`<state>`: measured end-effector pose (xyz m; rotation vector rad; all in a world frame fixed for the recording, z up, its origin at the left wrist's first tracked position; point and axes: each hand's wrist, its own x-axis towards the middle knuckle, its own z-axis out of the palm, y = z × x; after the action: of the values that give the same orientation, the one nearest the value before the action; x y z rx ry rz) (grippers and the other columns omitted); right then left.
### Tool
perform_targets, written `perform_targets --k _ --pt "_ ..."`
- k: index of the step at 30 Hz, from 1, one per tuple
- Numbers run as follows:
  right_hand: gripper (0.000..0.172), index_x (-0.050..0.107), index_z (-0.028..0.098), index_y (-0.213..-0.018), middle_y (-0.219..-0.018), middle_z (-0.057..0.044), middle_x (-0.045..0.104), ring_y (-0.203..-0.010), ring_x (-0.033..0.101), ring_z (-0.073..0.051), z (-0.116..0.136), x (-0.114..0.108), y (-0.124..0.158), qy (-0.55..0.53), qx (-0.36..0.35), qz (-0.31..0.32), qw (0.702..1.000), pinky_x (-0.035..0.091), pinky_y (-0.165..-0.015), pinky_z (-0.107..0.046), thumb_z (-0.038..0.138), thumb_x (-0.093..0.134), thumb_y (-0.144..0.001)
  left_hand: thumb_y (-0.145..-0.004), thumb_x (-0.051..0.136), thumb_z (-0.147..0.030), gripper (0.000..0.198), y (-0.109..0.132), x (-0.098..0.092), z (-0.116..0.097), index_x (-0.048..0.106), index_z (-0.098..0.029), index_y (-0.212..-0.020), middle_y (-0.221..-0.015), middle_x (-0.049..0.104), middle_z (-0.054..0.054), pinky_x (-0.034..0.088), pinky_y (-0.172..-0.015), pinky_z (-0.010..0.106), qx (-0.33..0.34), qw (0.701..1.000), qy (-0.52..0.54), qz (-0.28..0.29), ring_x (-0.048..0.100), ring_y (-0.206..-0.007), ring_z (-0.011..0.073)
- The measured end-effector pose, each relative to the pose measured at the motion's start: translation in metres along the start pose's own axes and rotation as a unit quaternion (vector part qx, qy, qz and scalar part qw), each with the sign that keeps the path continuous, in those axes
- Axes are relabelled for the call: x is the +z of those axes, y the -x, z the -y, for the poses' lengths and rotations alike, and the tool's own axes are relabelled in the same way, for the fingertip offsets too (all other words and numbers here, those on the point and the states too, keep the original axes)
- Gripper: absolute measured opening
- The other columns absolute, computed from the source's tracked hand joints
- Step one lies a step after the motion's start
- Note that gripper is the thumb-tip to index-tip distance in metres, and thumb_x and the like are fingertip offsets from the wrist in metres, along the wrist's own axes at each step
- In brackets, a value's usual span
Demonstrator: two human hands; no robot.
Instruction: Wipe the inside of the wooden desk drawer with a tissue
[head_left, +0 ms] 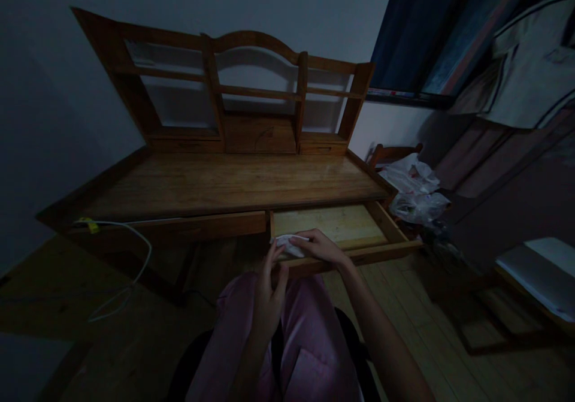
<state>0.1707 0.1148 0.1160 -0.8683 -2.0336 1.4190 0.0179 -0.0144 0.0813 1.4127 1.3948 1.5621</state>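
Right hand (321, 247)'s pinching a white cloth (294, 247) at the open right drawer (332, 225)'s near left corner, left hand (268, 285) touching it (can't tell if gripping), so drawer's out, cloth's not let go yet.

Right hand (322, 247) holding white item (294, 250) between fingers; left hand (269, 291) touching it; drawer (344, 225) lying beneath fingertips, desktop (251, 177) stretching beyond.

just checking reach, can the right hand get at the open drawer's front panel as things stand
Probably yes: the right hand is beside the front panel, with no visible obstacle between them. Its fingers are on a white item, though, which may limit its grip.
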Motion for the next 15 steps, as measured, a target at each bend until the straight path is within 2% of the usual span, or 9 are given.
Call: perform_targets --k 3,7,10,12,15 --pt "0.048 0.074 0.014 -0.088 -0.073 0.001 0.063 -0.069 0.05 -0.013 -0.002 -0.002 -0.001 -0.026 0.01 -0.004 1.0 0.037 -0.066 -0.024 0.059 0.057 -0.088 -0.1 0.048 -0.033 0.054 -0.001 0.001 -0.001 0.034 -0.032 -0.152 -0.144 0.055 0.004 0.033 -0.117 0.04 0.016 1.0 -0.016 0.011 0.047 -0.137 0.0193" --pt "0.037 0.075 0.017 -0.082 -0.078 -0.001 0.067 -0.077 0.056 -0.017 -0.004 -0.004 -0.001 -0.052 0.033 -0.03 0.998 0.042 -0.076 -0.028 0.051 0.062 -0.084 -0.1 0.047 -0.031 0.056 0.0 -0.001 -0.006 0.03 -0.033 -0.154 -0.149 0.051 0.005 0.03 -0.118 0.042 0.041 0.996 -0.068 0.046 0.043 -0.14 0.0198" --pt "0.032 0.077 0.018 -0.083 -0.084 -0.002 0.072 -0.084 0.06 -0.02 -0.003 -0.005 0.0 -0.058 0.047 -0.053 0.996 0.044 -0.083 -0.03 0.048 0.066 -0.079 -0.101 0.045 -0.029 0.054 0.001 0.0 -0.004 0.032 -0.035 -0.153 -0.152 0.047 0.003 0.02 -0.122 0.045 0.07 0.988 -0.125 0.052 0.039 -0.142 0.019" --pt "0.032 0.079 0.018 -0.087 -0.089 -0.002 0.074 -0.09 0.063 -0.022 0.001 -0.005 0.002 -0.069 0.04 -0.032 0.996 0.045 -0.09 -0.033 0.047 0.068 -0.079 -0.101 0.045 -0.029 0.053 0.002 0.002 0.0 0.034 -0.037 -0.152 -0.151 0.047 0.002 0.013 -0.123 0.049 0.088 0.981 -0.165 0.049 0.037 -0.143 0.0194" --pt "0.036 0.079 0.019 -0.095 -0.099 -0.004 0.076 -0.1 0.065 -0.023 0.011 -0.003 0.005 -0.103 0.014 0.029 0.994 0.043 -0.099 -0.037 0.05 0.069 -0.08 -0.101 0.044 -0.03 0.054 0.002 0.005 0.005 0.031 -0.037 -0.153 -0.149 0.048 0.003 0.012 -0.123 0.052 0.094 0.974 -0.201 0.052 0.038 -0.142 0.0207"
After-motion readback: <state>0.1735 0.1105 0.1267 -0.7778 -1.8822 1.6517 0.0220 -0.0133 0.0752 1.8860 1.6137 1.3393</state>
